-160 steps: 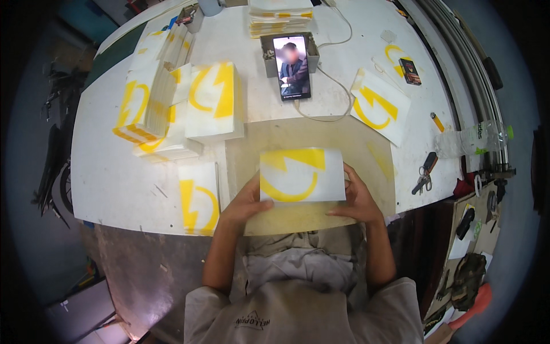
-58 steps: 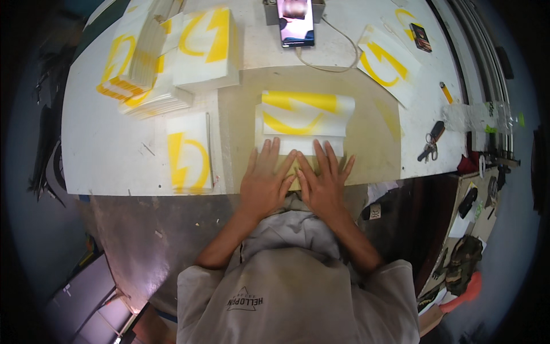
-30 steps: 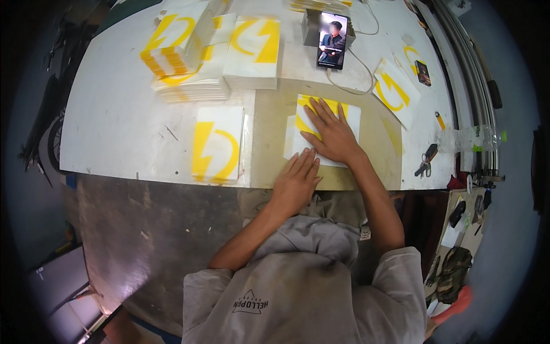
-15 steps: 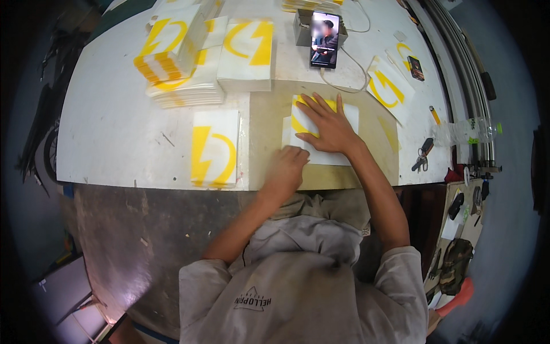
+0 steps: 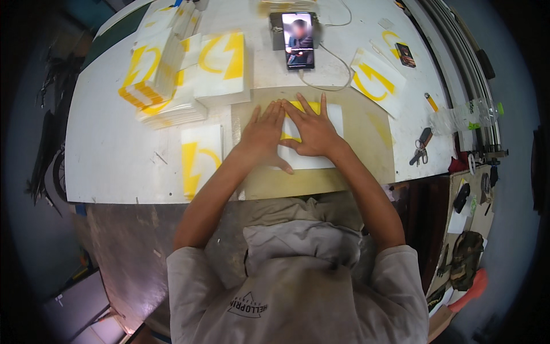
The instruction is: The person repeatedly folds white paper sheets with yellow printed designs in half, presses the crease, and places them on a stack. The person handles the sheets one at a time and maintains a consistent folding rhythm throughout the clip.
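two hands are over one folded white piece (image 5: pixel 309 161) with yellow print, which lies on the tan mat (image 5: pixel 366 166) at the near edge of the white table (image 5: pixel 114 155). the left hand (image 5: pixel 262 136) lies flat along its left edge, the right hand (image 5: pixel 313 132) flat and spread on top; both are released, grasping nothing, and their index fingertips meet near the far edge.

to the left are three stacks of similar pieces: a long one (image 5: pixel 140 66), a lower one (image 5: pixel 172 113) and a block (image 5: pixel 222 71). one thin pile (image 5: pixel 197 155) sits nearer, partly covered by the left forearm. one loose printed sheet (image 5: pixel 378 77) lies to the right, beyond it one small dark pack (image 5: pixel 405 55); then one lighter (image 5: pixel 431 101), one bunch of keys (image 5: pixel 421 150) and one clear bottle (image 5: pixel 464 119) on its side. one phone (image 5: pixel 298 41) leans on a grey box (image 5: pixel 277 28), its cable (image 5: pixel 338 54) curving right. the hands hide most of the yellow print.

half a second ago the left hand was curled at the near left corner; now it is stretched out, covering the pale strip there, while the right hand stays on the piece.
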The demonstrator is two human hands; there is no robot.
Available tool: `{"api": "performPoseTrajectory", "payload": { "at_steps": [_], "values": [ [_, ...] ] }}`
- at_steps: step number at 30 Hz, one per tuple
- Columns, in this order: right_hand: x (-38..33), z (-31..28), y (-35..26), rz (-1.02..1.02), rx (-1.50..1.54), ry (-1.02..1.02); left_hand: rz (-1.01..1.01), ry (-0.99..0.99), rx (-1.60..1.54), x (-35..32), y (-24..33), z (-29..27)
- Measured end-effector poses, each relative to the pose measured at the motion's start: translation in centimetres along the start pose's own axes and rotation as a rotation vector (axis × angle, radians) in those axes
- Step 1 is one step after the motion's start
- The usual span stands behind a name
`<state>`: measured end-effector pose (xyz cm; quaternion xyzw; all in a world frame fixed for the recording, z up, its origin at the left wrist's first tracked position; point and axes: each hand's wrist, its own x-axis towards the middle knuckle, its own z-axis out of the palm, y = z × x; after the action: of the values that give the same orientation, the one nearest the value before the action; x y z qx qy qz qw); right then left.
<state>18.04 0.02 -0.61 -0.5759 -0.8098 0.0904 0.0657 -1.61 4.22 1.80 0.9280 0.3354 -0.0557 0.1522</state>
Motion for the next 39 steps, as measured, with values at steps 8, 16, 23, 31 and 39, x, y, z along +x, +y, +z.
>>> {"api": "performPoseTrajectory", "payload": {
  "at_steps": [8, 16, 23, 31, 39],
  "values": [
    [-6.8, -0.7, 4.6, 0.418, -0.102, 0.145, -0.055, -0.058, 0.052, 0.2, 0.2, -0.1],
    [-14.9, 2.2, -5.2, 0.296, 0.033, 0.104, -0.048, -0.051, 0.031, 0.4, 0.0, 0.1],
    [-17.4, -1.9, -2.0, 0.386, 0.044, 0.170, 0.033, 0.120, -0.040, -0.3, -0.7, 0.8],
    [-10.0, -0.7, 1.8, 0.020, 0.250, 0.196, 0.096, 0.439, -0.140, -3.7, 2.1, 4.8],
    [-9.1, 0.1, 1.2, 0.015, 0.325, 0.372, 0.035, 0.540, -0.261, -4.2, 2.5, 5.0]
  ]
}}
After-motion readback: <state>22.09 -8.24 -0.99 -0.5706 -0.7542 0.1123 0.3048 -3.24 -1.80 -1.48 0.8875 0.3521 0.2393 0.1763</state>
